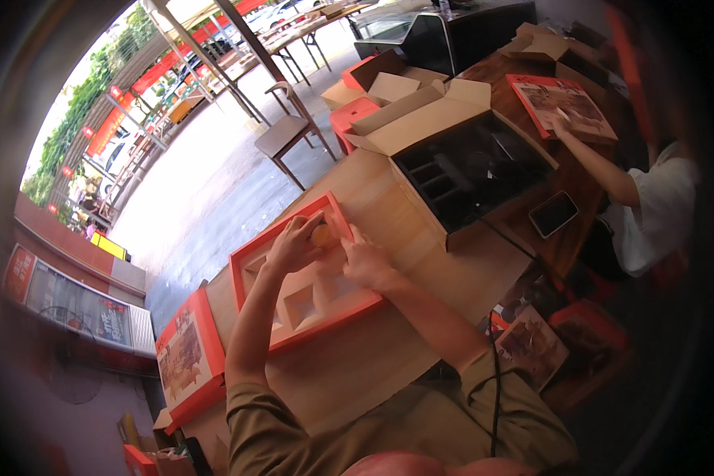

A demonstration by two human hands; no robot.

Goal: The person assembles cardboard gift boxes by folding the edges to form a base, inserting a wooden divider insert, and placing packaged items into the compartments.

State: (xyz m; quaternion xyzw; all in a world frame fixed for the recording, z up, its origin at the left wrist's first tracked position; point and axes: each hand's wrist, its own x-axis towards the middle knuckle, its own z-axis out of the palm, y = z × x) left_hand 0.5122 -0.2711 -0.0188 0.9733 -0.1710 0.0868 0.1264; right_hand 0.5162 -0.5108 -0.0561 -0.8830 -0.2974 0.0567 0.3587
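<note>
In front of me a shallow red box [325,324] lies on the wooden table, fitted with a pale insert [300,305] that has several hollows. My left hand [295,244] reaches into its far corner, fingers bent and close together beside a round tan piece [323,235]. Whether that piece is loose or part of the insert, I cannot tell. At the box's right rim is my right hand [365,262], its fingers closed around the red edge near the same corner. Its palm side is hidden.
A red picture-printed lid [186,357] lies left of the box. Beyond to the right stands an open carton [452,127] with a black interior. A phone [554,214] rests near another person's arm [603,170]; that person's hand touches a similar printed box [563,103]. A chair [285,131] stands beyond the table.
</note>
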